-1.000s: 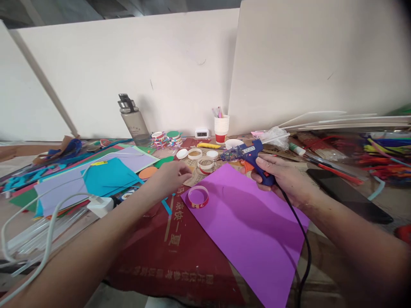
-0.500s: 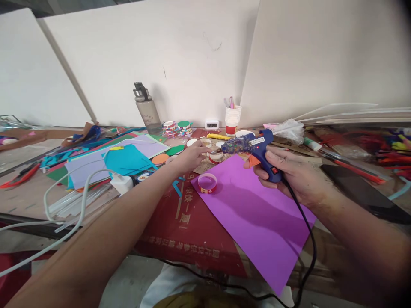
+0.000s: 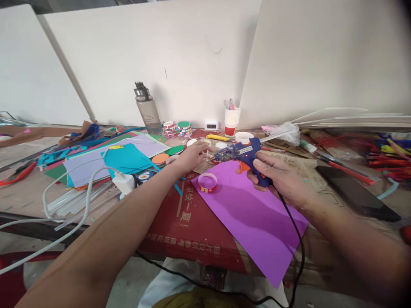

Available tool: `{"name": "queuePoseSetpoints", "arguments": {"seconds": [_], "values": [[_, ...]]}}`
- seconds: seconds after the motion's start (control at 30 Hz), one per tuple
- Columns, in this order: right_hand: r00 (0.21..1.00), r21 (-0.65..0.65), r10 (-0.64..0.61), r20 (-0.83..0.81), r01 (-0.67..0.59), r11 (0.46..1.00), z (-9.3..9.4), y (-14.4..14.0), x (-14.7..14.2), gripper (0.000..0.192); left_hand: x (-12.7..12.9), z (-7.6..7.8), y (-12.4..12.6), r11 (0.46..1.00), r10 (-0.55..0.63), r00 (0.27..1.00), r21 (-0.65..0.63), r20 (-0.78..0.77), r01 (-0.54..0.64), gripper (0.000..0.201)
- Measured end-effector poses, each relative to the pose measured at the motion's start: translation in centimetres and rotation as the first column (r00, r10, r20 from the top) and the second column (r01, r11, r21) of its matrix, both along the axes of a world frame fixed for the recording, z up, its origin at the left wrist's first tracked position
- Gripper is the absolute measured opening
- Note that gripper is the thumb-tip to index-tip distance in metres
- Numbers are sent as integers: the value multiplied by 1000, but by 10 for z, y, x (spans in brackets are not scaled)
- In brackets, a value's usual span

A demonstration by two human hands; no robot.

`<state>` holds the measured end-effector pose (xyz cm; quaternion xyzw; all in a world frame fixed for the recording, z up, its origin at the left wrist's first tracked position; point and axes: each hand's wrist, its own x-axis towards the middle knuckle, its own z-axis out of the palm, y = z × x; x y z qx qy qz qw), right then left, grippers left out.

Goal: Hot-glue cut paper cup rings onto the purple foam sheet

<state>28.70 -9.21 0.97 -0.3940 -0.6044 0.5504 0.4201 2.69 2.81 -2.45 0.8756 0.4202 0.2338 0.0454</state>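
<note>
My right hand [image 3: 274,173] grips a blue hot glue gun [image 3: 248,156] with an orange trigger, its nozzle pointing left toward my left hand. My left hand [image 3: 192,157] reaches forward over the cut paper-cup rings, fingers stretched out and somewhat apart; I see nothing held in it. One red-and-white paper ring [image 3: 207,182] stands on a purple sheet [image 3: 253,222], below the nozzle. Behind the gun lies another white ring [image 3: 244,137]. Pieces right around the left fingertips are partly hidden by the hand and the gun.
A water bottle [image 3: 147,109], small clock [image 3: 211,125] and stacked paper cups [image 3: 231,122] with pens line the back. Coloured paper [image 3: 125,158] and a white plug [image 3: 123,182] lie left. At right are a black phone [image 3: 358,192] and red-handled tool. The gun's black cord [image 3: 302,252] hangs in front.
The glue gun and my right hand have moved left and slightly down, bringing the nozzle close to my left fingertips. My left hand has barely moved. More of the white ring behind the gun shows.
</note>
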Motion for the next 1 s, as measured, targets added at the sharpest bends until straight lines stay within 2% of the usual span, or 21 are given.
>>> {"name": "queuePoseSetpoints", "arguments": {"seconds": [0.2, 0.37, 0.53, 0.63, 0.77, 0.9, 1.0], "values": [[994, 24, 50, 98, -52, 998, -11, 3, 2, 32, -2, -5, 0, 997, -53, 998, -54, -26, 52, 42], [963, 77, 2, 270, -24, 997, -10, -1, -2, 38, 1, -8, 0, 994, -95, 994, -63, -51, 92, 33], [941, 37, 26, 336, -40, 998, -12, -3, -5, 40, 0, -11, 3, 993, -109, 993, -57, -37, 107, 25], [942, 4, 61, 330, -66, 998, -15, -2, -6, 38, 0, -10, 4, 999, -47, 999, -18, 26, 47, 26], [934, 6, 77, 349, -84, 996, -18, -3, -6, 32, 1, -7, 2, 994, 113, 987, 1, 118, -113, 23], [914, 47, 42, 403, -67, 997, -22, -4, -6, 31, -1, 1, -9, 978, 188, 968, -122, 166, -169, 37], [899, 81, 15, 437, -55, 995, -24, -6, -5, 31, -9, 14, -21, 937, 154, 972, -339, 175, -87, 33]]}}
